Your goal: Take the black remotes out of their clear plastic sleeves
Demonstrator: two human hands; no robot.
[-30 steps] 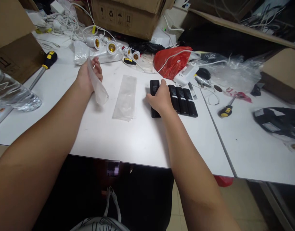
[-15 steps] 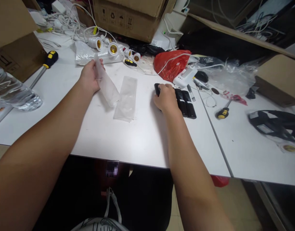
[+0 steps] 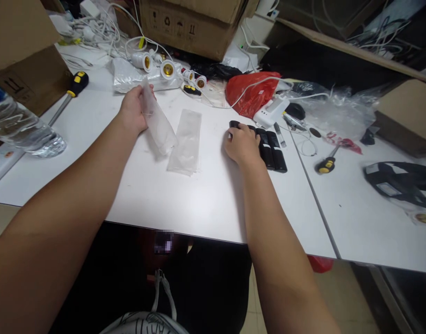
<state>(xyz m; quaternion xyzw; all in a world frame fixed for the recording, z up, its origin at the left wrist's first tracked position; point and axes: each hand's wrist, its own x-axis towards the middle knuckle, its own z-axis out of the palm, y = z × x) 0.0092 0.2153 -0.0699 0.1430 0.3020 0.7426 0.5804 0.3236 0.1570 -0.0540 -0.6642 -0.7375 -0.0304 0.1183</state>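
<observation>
Your left hand (image 3: 134, 109), 11 o'clock, holds a bag (image 3: 159, 127); right hand (image 3: 243, 144), 1 o'clock, curls over packs (image 3: 267, 157), grip unclear. Leftmost's nearer the rest now.

On the white table (image 3: 185, 204) lie see-through bags (image 3: 185, 144), black bars (image 3: 278, 155), a red bag (image 3: 247, 95) and a screwdriver (image 3: 326, 165).

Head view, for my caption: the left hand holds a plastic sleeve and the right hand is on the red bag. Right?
No: the head view shows the right hand on the black objects, not the red bag; the left hand holds the plastic sleeve.
</observation>
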